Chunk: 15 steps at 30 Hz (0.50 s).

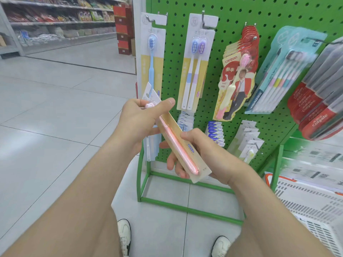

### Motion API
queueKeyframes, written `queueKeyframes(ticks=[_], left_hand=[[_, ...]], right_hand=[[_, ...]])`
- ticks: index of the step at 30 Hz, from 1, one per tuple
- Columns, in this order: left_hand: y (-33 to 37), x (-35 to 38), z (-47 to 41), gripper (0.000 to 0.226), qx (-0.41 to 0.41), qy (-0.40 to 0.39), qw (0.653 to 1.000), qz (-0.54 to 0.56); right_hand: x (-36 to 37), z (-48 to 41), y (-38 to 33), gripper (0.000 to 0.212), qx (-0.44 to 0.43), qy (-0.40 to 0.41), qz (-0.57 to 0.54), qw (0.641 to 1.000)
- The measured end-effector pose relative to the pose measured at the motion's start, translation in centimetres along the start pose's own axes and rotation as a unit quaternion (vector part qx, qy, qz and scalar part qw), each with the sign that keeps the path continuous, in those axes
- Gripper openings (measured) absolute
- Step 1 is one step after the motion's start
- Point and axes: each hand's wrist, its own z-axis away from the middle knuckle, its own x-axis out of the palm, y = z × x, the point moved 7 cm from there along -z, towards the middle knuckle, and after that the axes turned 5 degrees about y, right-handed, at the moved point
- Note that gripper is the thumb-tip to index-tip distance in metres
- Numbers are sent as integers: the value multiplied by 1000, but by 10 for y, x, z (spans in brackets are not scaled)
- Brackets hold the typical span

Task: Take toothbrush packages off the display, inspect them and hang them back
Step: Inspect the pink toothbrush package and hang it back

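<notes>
You are holding a pink toothbrush package [182, 152] slantwise at the centre of the frame, off the green pegboard display [232, 13]. Your left hand [143, 119] is pinching its upper end, thumb across the front. Your right hand [204, 153] is gripping the lower end, fingers curled beneath. It is probably handling as light, bendable card with a slick blister, so its edges are offering the safest hold. Its print is too small to read. At right, red packs [239, 52] are showing "canban", and other packs [319, 119] "Colgate".
</notes>
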Motion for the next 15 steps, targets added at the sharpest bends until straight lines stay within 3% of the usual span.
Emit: queueKeyframes(ticks=[4,15], left_hand=[[-1,-3,0,69,7,16,1000,13],[-8,-3,-10,33,-3,4,1000,2]], right_hand=[[2,11,-8,55,-10,-1,-1,1000],[-11,7,-8,22,-58,66,78,993]])
